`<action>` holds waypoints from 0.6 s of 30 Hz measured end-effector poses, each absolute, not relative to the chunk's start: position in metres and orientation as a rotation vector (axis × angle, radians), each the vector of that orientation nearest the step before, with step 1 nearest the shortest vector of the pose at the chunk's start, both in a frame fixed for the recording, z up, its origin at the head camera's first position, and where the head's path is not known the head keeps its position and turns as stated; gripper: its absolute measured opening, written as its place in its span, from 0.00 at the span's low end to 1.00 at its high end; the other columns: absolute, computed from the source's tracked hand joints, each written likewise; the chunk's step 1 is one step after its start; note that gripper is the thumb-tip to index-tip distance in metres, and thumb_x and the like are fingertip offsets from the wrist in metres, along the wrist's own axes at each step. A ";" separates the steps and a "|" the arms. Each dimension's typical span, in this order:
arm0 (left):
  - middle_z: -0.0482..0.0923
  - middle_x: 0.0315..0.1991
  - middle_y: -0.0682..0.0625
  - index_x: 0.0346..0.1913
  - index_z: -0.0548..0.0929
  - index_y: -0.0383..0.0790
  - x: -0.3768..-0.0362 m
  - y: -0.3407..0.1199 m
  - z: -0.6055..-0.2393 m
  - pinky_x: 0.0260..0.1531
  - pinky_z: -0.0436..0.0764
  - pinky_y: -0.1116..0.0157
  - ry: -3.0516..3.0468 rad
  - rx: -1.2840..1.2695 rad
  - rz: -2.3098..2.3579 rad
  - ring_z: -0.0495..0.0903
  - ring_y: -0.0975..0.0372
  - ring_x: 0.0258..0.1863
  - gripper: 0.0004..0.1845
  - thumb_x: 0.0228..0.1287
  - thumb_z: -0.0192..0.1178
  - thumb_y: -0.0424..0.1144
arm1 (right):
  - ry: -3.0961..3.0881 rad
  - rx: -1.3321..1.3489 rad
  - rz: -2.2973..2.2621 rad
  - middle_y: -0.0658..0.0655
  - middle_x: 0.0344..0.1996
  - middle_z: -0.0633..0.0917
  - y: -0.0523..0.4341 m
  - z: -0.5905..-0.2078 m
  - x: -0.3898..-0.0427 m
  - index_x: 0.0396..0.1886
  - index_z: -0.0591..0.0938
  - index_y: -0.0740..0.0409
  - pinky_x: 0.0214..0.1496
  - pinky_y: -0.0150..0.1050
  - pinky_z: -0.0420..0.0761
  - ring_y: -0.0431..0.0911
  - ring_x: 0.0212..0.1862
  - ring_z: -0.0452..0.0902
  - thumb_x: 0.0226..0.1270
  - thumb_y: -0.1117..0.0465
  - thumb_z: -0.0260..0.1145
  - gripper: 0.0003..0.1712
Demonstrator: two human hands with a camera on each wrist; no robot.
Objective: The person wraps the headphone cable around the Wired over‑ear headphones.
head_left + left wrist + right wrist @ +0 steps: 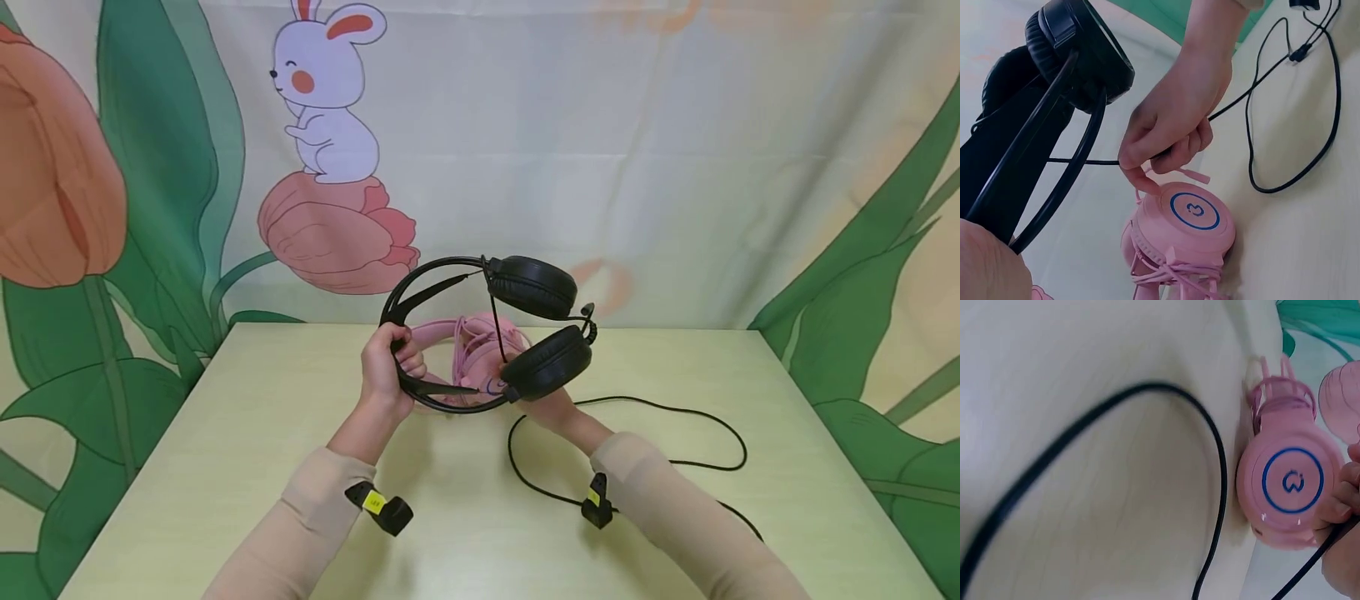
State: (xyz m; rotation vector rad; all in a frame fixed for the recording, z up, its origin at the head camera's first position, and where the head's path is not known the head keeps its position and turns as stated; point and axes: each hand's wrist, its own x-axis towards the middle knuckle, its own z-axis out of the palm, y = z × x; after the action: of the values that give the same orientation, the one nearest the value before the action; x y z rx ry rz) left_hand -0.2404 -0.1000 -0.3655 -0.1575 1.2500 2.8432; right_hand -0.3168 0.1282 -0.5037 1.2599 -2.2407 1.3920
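Note:
My left hand (384, 371) grips the headband of a black headset (551, 364), lifted above the table with its ear cups toward the right. In the left wrist view, fingers of my right hand (1175, 119) curl round the headset's black cable (1230, 109), below the ear cups. A stretch of cable runs taut from the headset to that hand. Behind it lies a pink headset (1194, 215) with its own pink cord wrapped round the headband. The right wrist view shows the pink ear cup (1294, 481) close to my right hand (1342, 515). Part of my right hand is hidden behind the black ear cup in the head view.
The rest of the black cable lies in a loose loop (705, 414) on the right half of the pale table (247, 467). A printed cloth (675, 167) with a rabbit and tulips hangs behind the table's far edge.

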 end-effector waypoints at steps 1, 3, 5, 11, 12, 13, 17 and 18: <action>0.52 0.09 0.60 0.18 0.62 0.45 -0.241 -0.100 -0.365 0.08 0.51 0.76 1.252 -0.162 2.844 0.52 0.72 0.06 0.11 0.57 0.37 0.35 | -2.281 1.182 1.359 0.55 0.30 0.78 0.123 -0.491 -0.305 0.37 0.77 0.65 0.39 0.37 0.72 0.44 0.34 0.70 0.60 0.68 0.59 0.07; 0.52 0.09 0.60 0.19 0.63 0.45 -0.241 -0.100 -0.365 0.08 0.51 0.76 1.274 -0.167 2.846 0.52 0.72 0.06 0.11 0.57 0.37 0.35 | -2.301 1.124 1.341 0.55 0.26 0.76 0.118 -0.483 -0.295 0.34 0.76 0.66 0.35 0.35 0.71 0.43 0.30 0.68 0.58 0.71 0.59 0.04; 0.52 0.09 0.60 0.19 0.63 0.44 -0.243 -0.101 -0.365 0.08 0.51 0.76 1.297 -0.177 2.858 0.52 0.72 0.07 0.11 0.57 0.38 0.35 | -2.417 1.030 1.240 0.52 0.23 0.72 0.112 -0.473 -0.283 0.31 0.73 0.64 0.32 0.32 0.68 0.40 0.27 0.65 0.61 0.70 0.58 0.01; 0.53 0.08 0.60 0.16 0.61 0.45 -0.248 -0.106 -0.370 0.08 0.49 0.75 1.315 -0.213 2.933 0.51 0.71 0.07 0.13 0.57 0.38 0.34 | -2.751 0.885 0.935 0.50 0.21 0.72 0.104 -0.466 -0.266 0.32 0.73 0.60 0.25 0.31 0.65 0.38 0.22 0.63 0.70 0.61 0.50 0.09; 0.53 0.08 0.59 0.15 0.61 0.45 -0.248 -0.107 -0.372 0.08 0.49 0.75 1.307 -0.219 2.950 0.51 0.71 0.07 0.13 0.56 0.38 0.33 | -2.752 0.916 0.923 0.52 0.23 0.75 0.104 -0.466 -0.263 0.34 0.75 0.60 0.24 0.31 0.64 0.37 0.20 0.62 0.70 0.61 0.49 0.10; 0.53 0.07 0.59 0.15 0.61 0.45 -0.249 -0.109 -0.373 0.08 0.49 0.74 1.307 -0.234 2.965 0.51 0.70 0.07 0.13 0.56 0.38 0.33 | -2.754 0.942 0.910 0.53 0.24 0.78 0.103 -0.466 -0.260 0.36 0.77 0.60 0.23 0.30 0.64 0.37 0.20 0.62 0.71 0.60 0.49 0.12; 0.53 0.07 0.59 0.14 0.61 0.45 -0.250 -0.112 -0.379 0.08 0.49 0.74 1.351 -0.310 2.996 0.51 0.70 0.07 0.13 0.55 0.40 0.33 | -2.711 1.062 0.881 0.52 0.33 0.83 0.100 -0.460 -0.248 0.42 0.79 0.57 0.25 0.30 0.69 0.35 0.21 0.66 0.72 0.59 0.46 0.15; 0.53 0.08 0.59 0.14 0.61 0.45 -0.250 -0.112 -0.380 0.08 0.49 0.74 1.374 -0.334 2.995 0.51 0.70 0.07 0.13 0.55 0.40 0.33 | -2.699 1.075 0.897 0.52 0.37 0.84 0.099 -0.457 -0.245 0.42 0.79 0.56 0.29 0.31 0.73 0.36 0.24 0.70 0.72 0.60 0.46 0.14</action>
State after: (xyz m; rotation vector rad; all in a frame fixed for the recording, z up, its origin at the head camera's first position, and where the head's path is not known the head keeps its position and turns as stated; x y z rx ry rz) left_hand -0.2505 -0.1120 -0.3799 -0.3344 1.3739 2.9951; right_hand -0.2453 0.0986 -0.4575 1.0745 -2.6987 0.8968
